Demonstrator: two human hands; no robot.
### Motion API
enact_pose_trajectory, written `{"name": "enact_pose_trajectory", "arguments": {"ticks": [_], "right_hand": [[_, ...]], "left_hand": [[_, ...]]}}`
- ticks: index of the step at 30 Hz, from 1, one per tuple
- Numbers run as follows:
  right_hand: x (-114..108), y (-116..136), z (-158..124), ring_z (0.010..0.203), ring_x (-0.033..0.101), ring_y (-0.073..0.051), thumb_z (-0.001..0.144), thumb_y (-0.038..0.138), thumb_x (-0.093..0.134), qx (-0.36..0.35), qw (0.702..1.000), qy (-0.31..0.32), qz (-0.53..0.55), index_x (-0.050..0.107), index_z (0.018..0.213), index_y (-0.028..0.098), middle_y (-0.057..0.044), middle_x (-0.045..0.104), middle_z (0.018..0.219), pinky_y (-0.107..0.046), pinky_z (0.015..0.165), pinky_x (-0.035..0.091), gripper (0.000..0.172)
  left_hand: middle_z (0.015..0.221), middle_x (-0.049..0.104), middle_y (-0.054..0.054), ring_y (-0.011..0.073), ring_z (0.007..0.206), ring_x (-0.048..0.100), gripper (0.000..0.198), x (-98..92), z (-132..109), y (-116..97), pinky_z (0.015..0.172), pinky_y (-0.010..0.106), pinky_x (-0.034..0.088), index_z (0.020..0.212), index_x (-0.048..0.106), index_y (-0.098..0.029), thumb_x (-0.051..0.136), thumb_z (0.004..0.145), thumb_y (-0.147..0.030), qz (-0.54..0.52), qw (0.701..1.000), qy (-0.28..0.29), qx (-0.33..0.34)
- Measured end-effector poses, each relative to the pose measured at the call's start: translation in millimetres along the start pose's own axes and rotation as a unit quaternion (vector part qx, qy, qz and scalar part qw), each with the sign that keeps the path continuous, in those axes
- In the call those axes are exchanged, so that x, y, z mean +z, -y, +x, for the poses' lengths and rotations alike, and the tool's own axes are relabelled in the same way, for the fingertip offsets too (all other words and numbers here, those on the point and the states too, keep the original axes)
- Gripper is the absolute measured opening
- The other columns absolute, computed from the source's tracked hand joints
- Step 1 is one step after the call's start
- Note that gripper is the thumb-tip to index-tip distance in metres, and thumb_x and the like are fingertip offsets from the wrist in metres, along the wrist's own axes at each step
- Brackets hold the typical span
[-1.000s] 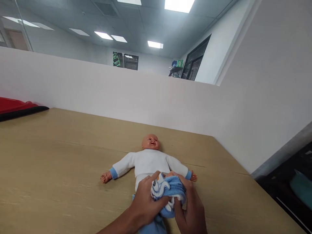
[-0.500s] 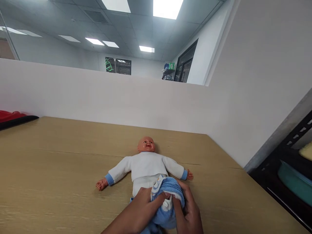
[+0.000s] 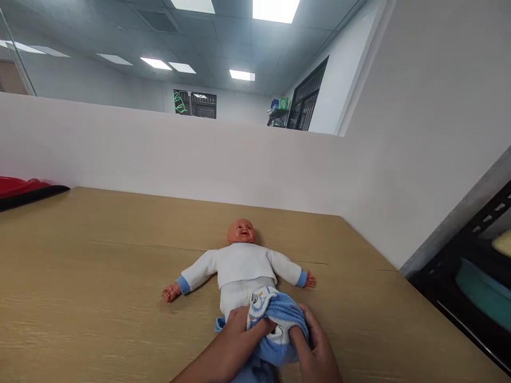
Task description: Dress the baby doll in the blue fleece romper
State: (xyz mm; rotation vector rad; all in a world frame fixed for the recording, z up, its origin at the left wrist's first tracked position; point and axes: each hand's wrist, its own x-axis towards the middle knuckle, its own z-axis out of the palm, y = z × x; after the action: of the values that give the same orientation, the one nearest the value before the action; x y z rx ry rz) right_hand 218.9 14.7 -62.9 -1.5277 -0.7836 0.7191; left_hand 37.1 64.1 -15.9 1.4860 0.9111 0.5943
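Doll (image 3: 244, 268) is laid face up on the table (image 3: 99, 308), its bald head (image 3: 241, 232) directed away from the fingers. White long-sleeved top (image 3: 255, 260) with blue cuffs is worn by it; both arms are spread, one to the left beyond the fingers, the other just beyond them on the right.

Blue-and-white terry garment (image 3: 285, 308), with a cartoon motif (image 3: 258, 303) at its upper left edge, is held bunched between the left hand (image 3: 238, 334) and the right hand (image 3: 317, 348). Fingers of both hands are curled partly closed; the cloth is gripped from either side, with both thumbs pressed into its white-edged opening. The far fingertips are hidden by the folds.

More blue fabric (image 3: 255, 372) is seen below the fingers; whether it is joined to the held bunch cannot be told. Well to the right of the fingers, a teal container (image 3: 483, 290) is stored on a black rack (image 3: 443, 282).
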Motion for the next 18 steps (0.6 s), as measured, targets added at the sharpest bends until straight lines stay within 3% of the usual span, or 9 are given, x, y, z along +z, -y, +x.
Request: {"name": "enact_pose_trajectory", "arguments": {"ticks": [4,9,11,16,18], "right_hand": [[-5,3,3,0.101,0.075,-0.033,0.071,0.047,0.073,0.010,0.998,0.035,0.047,0.082,0.096,0.022,-0.008,0.083,0.104,-0.037,0.081,0.063,0.037],[-2,11,8,0.080,0.074,-0.030,0.074,0.044,0.074,0.024,0.992,0.090,0.091,0.083,0.079,0.022,-0.006,0.081,0.080,-0.036,0.071,0.061,0.024],[1,9,13,0.079,0.074,-0.030,0.072,0.046,0.076,0.033,0.991,0.093,0.086,0.082,0.077,0.022,-0.006,0.080,0.078,-0.036,0.071,0.061,0.025],[8,-1,16,0.079,0.075,-0.030,0.063,0.058,0.082,0.056,0.988,0.103,0.097,0.080,0.081,0.020,-0.008,0.080,0.081,-0.037,0.071,0.062,0.042],[7,-3,11,0.082,0.076,-0.029,0.067,0.057,0.082,0.028,0.992,0.087,0.090,0.080,0.086,0.020,-0.008,0.082,0.086,-0.037,0.073,0.063,0.042]], "left_hand": [[0.128,0.071,0.010,0.0340,0.125,0.058,0.037,1.3,-5,-8,0.115,0.047,0.041,0.110,0.076,-0.017,0.063,0.086,-0.042,0.047,0.998,0.019,0.027],[0.122,0.073,0.007,0.0323,0.122,0.058,0.033,-1.5,-12,-12,0.114,0.043,0.042,0.108,0.078,-0.019,0.067,0.085,-0.040,0.079,0.994,0.057,0.051],[0.119,0.074,0.007,0.0317,0.120,0.060,0.035,-2.5,-13,-14,0.112,0.042,0.043,0.109,0.077,-0.019,0.068,0.086,-0.044,0.069,0.993,0.077,0.055],[0.111,0.076,0.004,0.0277,0.108,0.065,0.050,-4.2,-11,-19,0.098,0.036,0.052,0.118,0.072,-0.018,0.077,0.081,-0.052,-0.087,0.990,0.110,-0.004],[0.110,0.075,0.003,0.0261,0.106,0.065,0.048,-6.6,-11,-18,0.098,0.035,0.051,0.114,0.072,-0.017,0.079,0.079,-0.050,-0.092,0.989,0.114,-0.010]]}}
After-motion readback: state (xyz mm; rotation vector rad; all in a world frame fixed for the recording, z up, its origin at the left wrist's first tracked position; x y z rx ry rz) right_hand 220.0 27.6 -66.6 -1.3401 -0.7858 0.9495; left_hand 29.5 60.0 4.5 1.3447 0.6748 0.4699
